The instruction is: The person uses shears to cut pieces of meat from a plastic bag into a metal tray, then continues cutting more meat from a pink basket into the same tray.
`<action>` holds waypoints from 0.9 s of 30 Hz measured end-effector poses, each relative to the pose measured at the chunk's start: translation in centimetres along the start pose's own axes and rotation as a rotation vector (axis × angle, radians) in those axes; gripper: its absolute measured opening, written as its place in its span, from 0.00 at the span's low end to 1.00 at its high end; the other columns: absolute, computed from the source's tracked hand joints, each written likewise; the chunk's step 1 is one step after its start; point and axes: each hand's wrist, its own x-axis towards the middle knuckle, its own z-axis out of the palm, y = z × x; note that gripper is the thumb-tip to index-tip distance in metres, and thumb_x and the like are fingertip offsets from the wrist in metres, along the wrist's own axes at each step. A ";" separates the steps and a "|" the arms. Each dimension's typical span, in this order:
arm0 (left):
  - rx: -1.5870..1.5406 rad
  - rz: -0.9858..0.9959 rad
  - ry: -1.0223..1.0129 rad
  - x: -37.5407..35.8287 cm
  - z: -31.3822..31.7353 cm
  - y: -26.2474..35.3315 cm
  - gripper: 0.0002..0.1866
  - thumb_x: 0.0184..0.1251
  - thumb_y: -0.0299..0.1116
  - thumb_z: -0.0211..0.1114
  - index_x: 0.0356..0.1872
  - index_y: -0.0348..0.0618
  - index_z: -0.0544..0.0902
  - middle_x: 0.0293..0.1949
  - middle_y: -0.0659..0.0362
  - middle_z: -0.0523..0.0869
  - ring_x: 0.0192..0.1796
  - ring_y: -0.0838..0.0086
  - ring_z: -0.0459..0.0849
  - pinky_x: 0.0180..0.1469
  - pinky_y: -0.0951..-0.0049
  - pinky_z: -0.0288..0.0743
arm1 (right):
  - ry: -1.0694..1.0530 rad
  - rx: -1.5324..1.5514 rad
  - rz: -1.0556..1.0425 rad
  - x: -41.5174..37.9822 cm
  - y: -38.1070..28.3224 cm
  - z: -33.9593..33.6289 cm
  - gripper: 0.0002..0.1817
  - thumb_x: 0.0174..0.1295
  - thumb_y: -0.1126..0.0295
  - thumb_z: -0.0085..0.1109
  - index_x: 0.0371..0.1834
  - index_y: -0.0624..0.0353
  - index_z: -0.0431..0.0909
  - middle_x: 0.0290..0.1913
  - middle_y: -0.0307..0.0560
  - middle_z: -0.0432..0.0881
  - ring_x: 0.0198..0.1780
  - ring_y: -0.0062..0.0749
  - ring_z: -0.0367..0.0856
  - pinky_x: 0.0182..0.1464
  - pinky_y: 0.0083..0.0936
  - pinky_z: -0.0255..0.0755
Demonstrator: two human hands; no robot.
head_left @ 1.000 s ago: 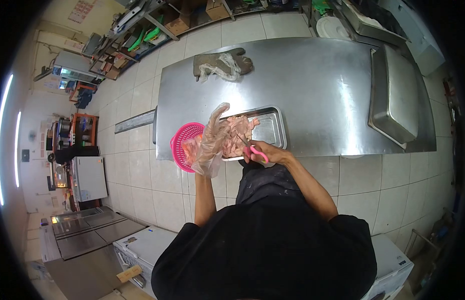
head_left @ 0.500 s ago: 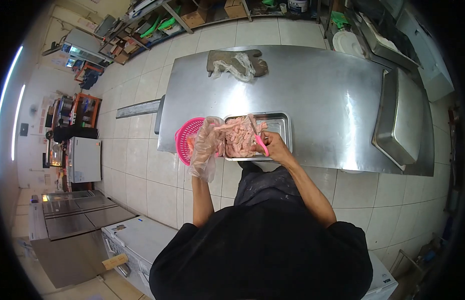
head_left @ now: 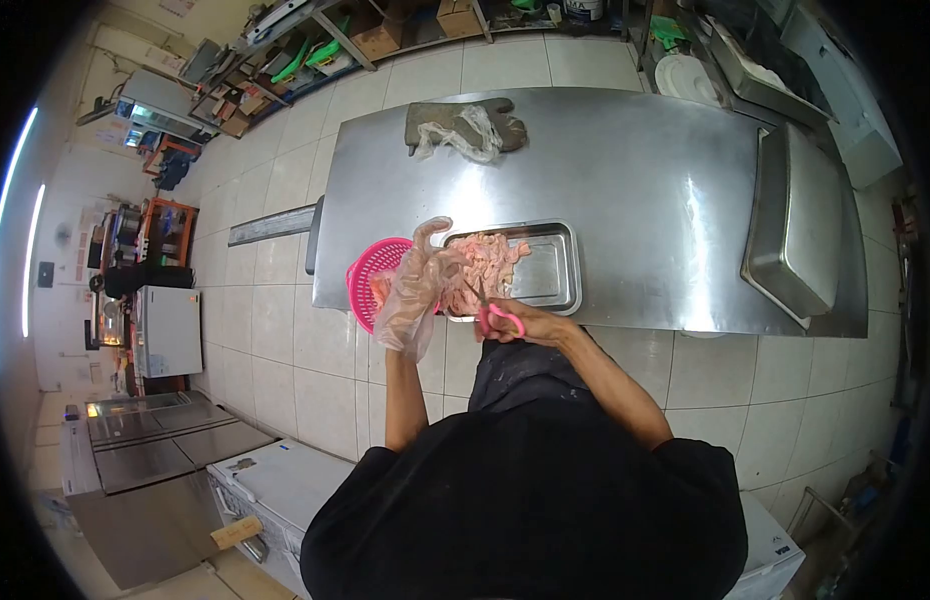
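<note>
A loose clear plastic glove covers my left hand (head_left: pixel 413 290), which is over the left end of a metal tray (head_left: pixel 578 265) and the near side of a pink basket (head_left: pixel 357 290). One gloved finger stretches up, apart from the others; the lower fingers are at the pale pink strips of raw meat (head_left: pixel 490 262) in the tray. My bare right hand (head_left: pixel 530 323) grips pink-handled scissors (head_left: pixel 505 318) at the tray's near edge, blades pointing up and left toward the meat. Some pinkish pieces (head_left: pixel 382 285) lie in the basket, partly hidden by the glove.
The steel table (head_left: pixel 645 200) bears an oven mitt (head_left: pixel 435 122) with crumpled clear plastic (head_left: pixel 475 135) on it at the back. A large overturned metal pan (head_left: pixel 800 220) sits at the right end. Chest freezers (head_left: pixel 285 480) stand behind me, shelves (head_left: pixel 365 40) beyond the table.
The strip stretched between the glove and the scissors no longer shows. My right hand has lowered the scissors toward me and left. My left hand has changed pose, one finger now raised.
</note>
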 end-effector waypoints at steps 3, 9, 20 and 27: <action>0.044 -0.046 0.005 -0.2 -1.5 -0.5 0.30 0.64 0.46 0.61 0.62 0.45 0.63 0.37 0.60 0.82 0.25 0.87 0.69 0.21 0.89 0.60 | 0.020 -0.028 -0.123 2.3 -1.3 2.7 0.27 0.57 0.39 0.53 0.39 0.54 0.69 0.38 0.37 0.75 0.31 0.15 0.64 0.31 0.13 0.59; -0.009 -0.070 -0.077 0.5 -6.8 -3.4 0.36 0.59 0.52 0.63 0.63 0.42 0.63 0.37 0.59 0.82 0.23 0.86 0.70 0.18 0.87 0.60 | 0.192 -0.154 -0.217 5.8 -0.9 3.8 0.24 0.53 0.51 0.67 0.45 0.55 0.71 0.39 0.36 0.77 0.40 0.17 0.73 0.42 0.17 0.67; 0.246 0.122 0.085 1.7 -10.3 -13.8 0.17 0.61 0.31 0.58 0.51 0.41 0.73 0.37 0.58 0.79 0.40 0.71 0.77 0.38 0.73 0.71 | 0.416 -0.158 -0.140 5.2 -1.0 3.3 0.15 0.54 0.65 0.69 0.36 0.61 0.74 0.34 0.39 0.80 0.36 0.20 0.80 0.41 0.14 0.74; 0.925 0.228 -0.015 2.9 -10.0 -14.2 0.17 0.61 0.36 0.65 0.47 0.39 0.74 0.36 0.65 0.76 0.36 0.81 0.73 0.38 0.80 0.68 | 0.447 0.026 -0.179 4.2 -1.0 2.6 0.11 0.59 0.63 0.64 0.30 0.56 0.74 0.27 0.34 0.76 0.27 0.12 0.72 0.28 0.12 0.64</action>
